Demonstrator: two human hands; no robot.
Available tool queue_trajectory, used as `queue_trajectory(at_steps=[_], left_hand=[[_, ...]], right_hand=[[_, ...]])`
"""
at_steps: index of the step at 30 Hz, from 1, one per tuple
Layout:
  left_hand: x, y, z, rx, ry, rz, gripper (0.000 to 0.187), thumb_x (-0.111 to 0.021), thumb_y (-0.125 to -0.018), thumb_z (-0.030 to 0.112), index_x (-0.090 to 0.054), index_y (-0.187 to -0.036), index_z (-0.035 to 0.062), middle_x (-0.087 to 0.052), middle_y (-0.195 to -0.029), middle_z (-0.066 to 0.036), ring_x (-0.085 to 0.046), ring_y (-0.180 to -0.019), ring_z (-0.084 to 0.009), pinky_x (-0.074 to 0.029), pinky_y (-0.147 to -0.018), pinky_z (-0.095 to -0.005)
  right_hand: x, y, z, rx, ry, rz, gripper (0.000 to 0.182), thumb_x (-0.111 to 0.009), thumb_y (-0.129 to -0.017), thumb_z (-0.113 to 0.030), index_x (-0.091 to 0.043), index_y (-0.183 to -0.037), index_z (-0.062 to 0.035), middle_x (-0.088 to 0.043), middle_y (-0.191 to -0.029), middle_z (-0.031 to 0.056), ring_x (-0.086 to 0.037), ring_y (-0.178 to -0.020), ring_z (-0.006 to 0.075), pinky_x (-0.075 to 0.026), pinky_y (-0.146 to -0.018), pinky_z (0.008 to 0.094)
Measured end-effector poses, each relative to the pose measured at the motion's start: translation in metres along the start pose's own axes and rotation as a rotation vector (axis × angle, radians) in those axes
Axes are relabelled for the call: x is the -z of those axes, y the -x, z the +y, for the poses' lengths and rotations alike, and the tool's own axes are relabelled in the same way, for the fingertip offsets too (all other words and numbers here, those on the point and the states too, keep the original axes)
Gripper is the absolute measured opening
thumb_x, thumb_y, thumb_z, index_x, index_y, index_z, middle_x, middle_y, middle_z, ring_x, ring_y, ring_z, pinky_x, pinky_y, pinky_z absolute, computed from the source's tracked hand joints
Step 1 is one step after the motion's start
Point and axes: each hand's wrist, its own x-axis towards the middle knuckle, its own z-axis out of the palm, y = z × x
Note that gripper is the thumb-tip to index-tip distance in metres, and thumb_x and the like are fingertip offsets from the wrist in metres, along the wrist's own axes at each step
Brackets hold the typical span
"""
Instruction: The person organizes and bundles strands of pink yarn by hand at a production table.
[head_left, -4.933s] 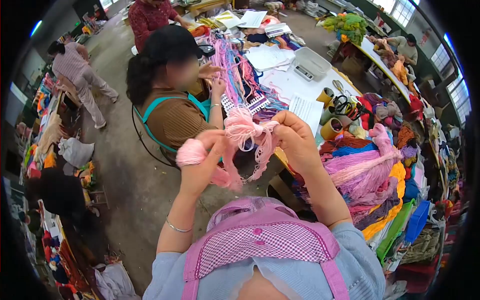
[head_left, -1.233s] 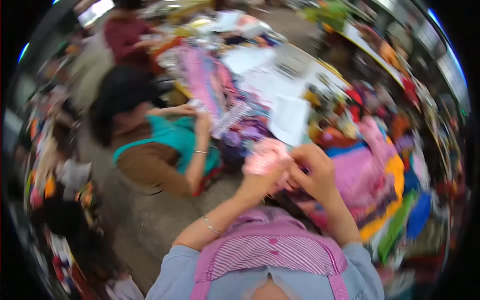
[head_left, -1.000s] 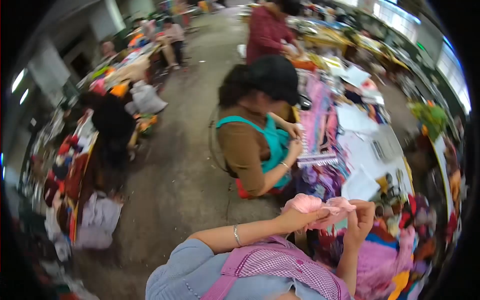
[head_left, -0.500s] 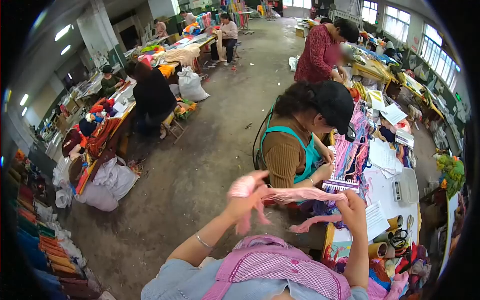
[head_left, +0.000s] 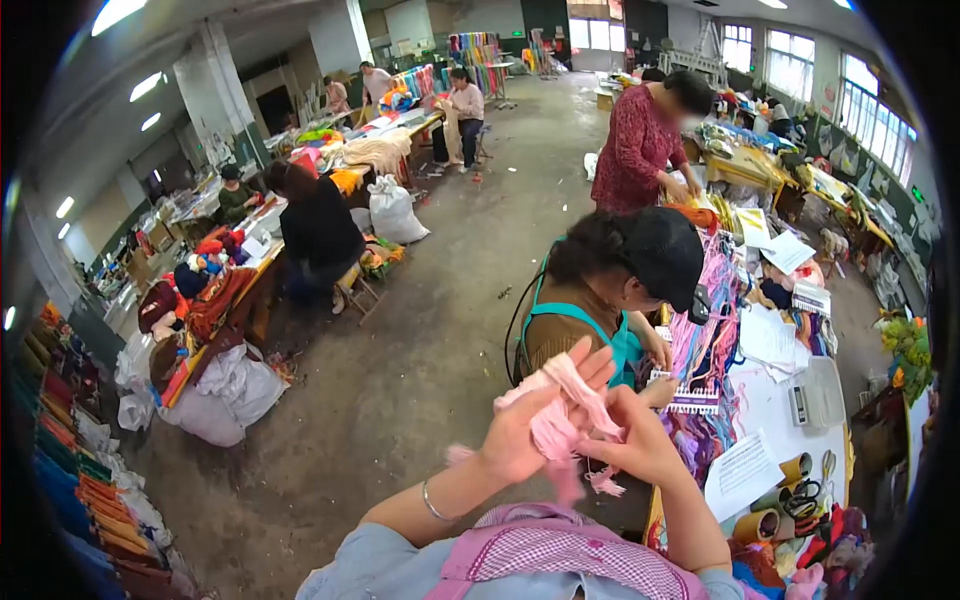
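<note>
My left hand (head_left: pixel 512 440) is raised palm up above my apron, fingers stretched, holding a skein of pale pink yarn (head_left: pixel 556 436) that is looped round the palm and fingers. My right hand (head_left: pixel 645 440) is closed on a part of the same yarn, right beside the left hand's fingers. Loose pink ends dangle below both hands, and a blurred one shows left of my left wrist.
A co-worker in a black cap and teal apron (head_left: pixel 600 325) sits just ahead, at a table with colored yarn strands (head_left: pixel 705 330). Paper sheets (head_left: pixel 745 475), a clear plastic box (head_left: pixel 825 392), scissors (head_left: pixel 828 465) and cardboard tubes (head_left: pixel 757 526) lie on the right. Another person (head_left: pixel 640 140) stands beyond.
My right hand has moved left, close to my left hand. The yarn stretched between them is now gathered round the left hand. The view has tilted slightly.
</note>
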Motion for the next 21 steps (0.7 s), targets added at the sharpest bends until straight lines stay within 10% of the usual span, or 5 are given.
queue_trajectory(at_steps=[4, 11, 13, 21], left_hand=[[-0.016, -0.015, 0.006, -0.023, 0.014, -0.036, 0.062, -0.043, -0.098, 0.033, -0.018, -0.148, 0.0075, -0.022, -0.153, -0.013, -0.024, -0.141, -0.025, -0.02, -0.116, -0.038], [-0.007, -0.03, 0.054, -0.248, -0.136, 0.081, 0.058, -0.035, -0.099, 0.037, -0.024, -0.146, 0.0042, -0.028, -0.151, -0.013, -0.024, -0.14, -0.0264, -0.017, -0.116, -0.0399], [0.002, -0.032, 0.064, -0.308, -0.341, 0.161, 0.063, -0.038, -0.097, 0.036, -0.022, -0.145, -0.0023, -0.025, -0.151, -0.016, -0.022, -0.141, -0.0267, -0.014, -0.117, -0.0406], [0.049, -0.047, 0.096, -0.252, -0.213, 0.033, 0.057, -0.037, -0.096, 0.014, -0.017, -0.144, -0.0079, -0.017, -0.153, -0.019, -0.017, -0.142, -0.0293, -0.009, -0.118, -0.0433]], right_hand=[[-0.008, 0.0, 0.013, -0.154, -0.347, -0.397, 0.046, -0.077, -0.077, -0.01, -0.055, -0.116, 0.0002, -0.061, -0.101, 0.0031, -0.056, -0.094, 0.0111, -0.047, -0.083, 0.0275], [0.038, 0.023, 0.099, -0.16, -0.257, -0.781, 0.031, -0.07, -0.084, -0.031, -0.066, -0.098, -0.0037, -0.066, -0.08, 0.0014, -0.06, -0.075, 0.0078, -0.05, -0.065, 0.0238], [0.056, 0.043, 0.088, -0.319, -0.311, -0.511, 0.031, -0.071, -0.083, -0.03, -0.064, -0.096, -0.003, -0.064, -0.075, -0.0007, -0.056, -0.063, 0.0009, -0.043, -0.048, 0.0169], [0.103, 0.087, 0.109, -0.434, -0.515, -0.267, 0.034, -0.07, -0.085, -0.015, -0.059, -0.11, 0.0043, -0.065, -0.087, 0.0024, -0.06, -0.071, 0.0045, -0.05, -0.059, 0.0196]])
